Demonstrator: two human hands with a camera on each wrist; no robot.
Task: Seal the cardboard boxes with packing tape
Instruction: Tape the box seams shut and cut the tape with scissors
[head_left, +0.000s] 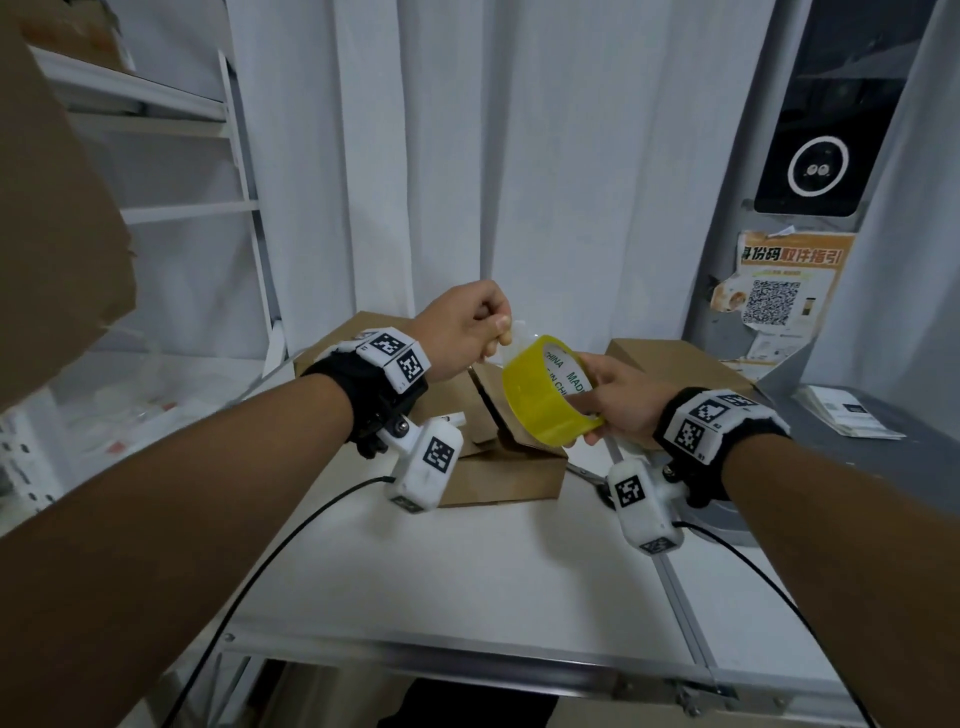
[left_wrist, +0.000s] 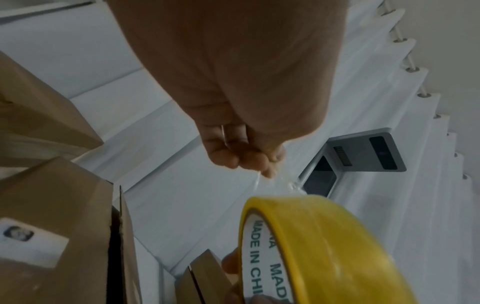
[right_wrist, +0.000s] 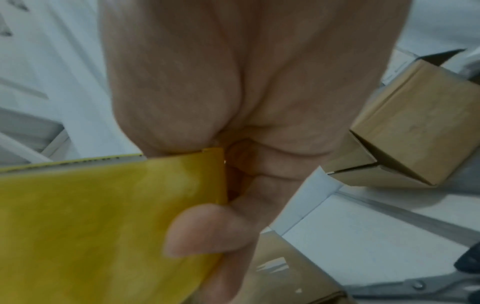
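A bright yellow tape roll (head_left: 545, 397) is held between the hands, its white inner core printed with green "MADE IN CHINA" lettering. Plain brown cardboard boxes (head_left: 498, 467) are seen just beneath the hands, on a white table (head_left: 467, 571). Black-and-white square-patterned markers (head_left: 397, 356) are worn on both wrists, over black straps.

Black wristbands (head_left: 363, 379) carry white coded camera modules (head_left: 428, 460), black cables (head_left: 291, 540).
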